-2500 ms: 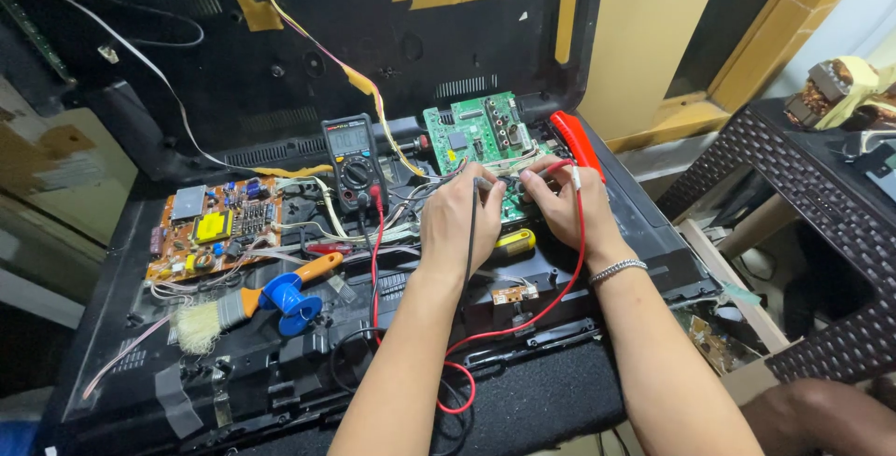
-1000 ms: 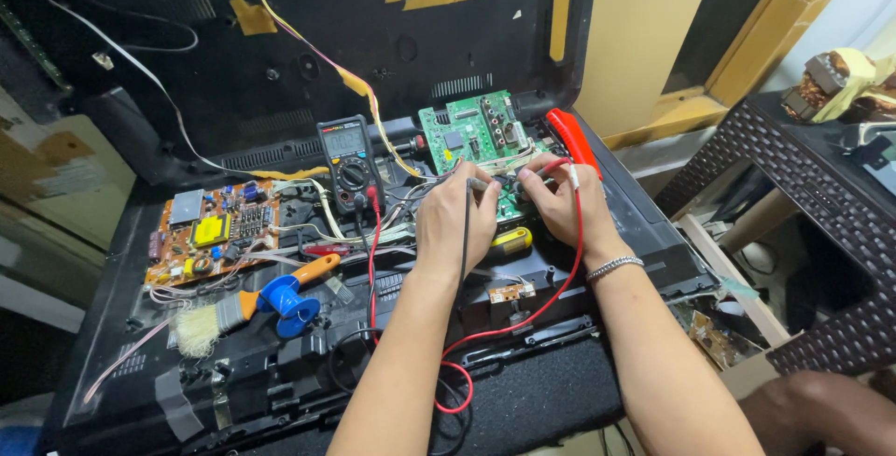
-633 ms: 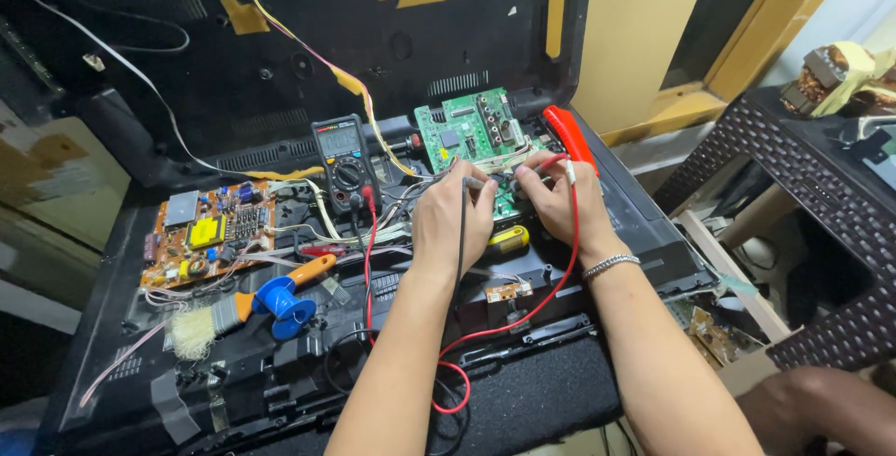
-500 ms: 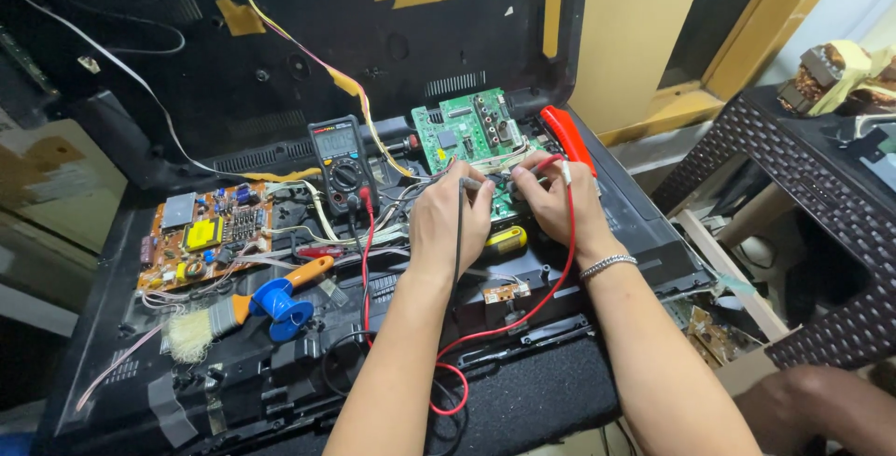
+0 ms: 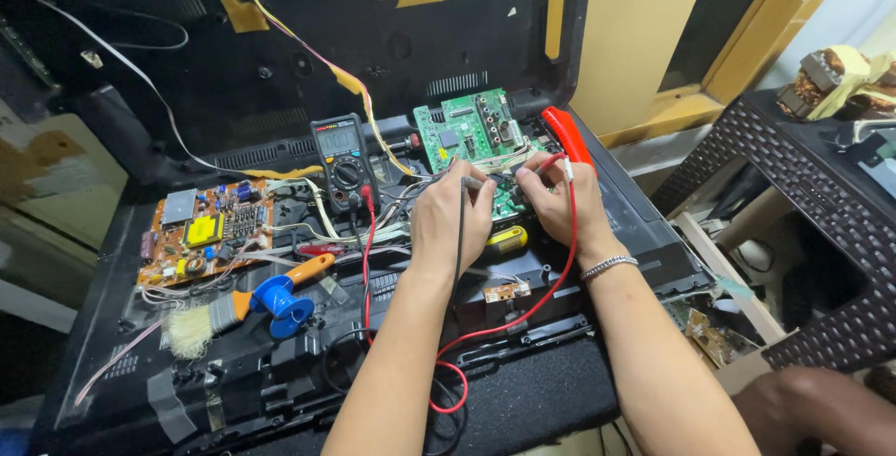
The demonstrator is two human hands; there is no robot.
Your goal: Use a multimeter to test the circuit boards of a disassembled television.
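A green circuit board (image 5: pixel 464 129) lies at the back of an opened black television chassis (image 5: pixel 233 363). My left hand (image 5: pixel 451 218) grips a black test probe, its tip on the board's near edge. My right hand (image 5: pixel 557 196) holds a red test probe against the same spot. Red (image 5: pixel 551 288) and black leads trail from the probes toward a dark multimeter (image 5: pixel 342 160) standing left of the board. A yellow-handled screwdriver (image 5: pixel 507 238) rests between my hands.
An orange power board (image 5: pixel 201 232) sits at left, with a paintbrush (image 5: pixel 201 321), a blue solder spool (image 5: pixel 277 300) and an orange-handled tool nearby. Red-handled pliers (image 5: pixel 566 131) lie right of the green board. A dark wicker table (image 5: pixel 812 176) stands at right.
Both hands have stayed on the green board with the probes. The view has shifted slightly; the probe tips made only small adjustments.
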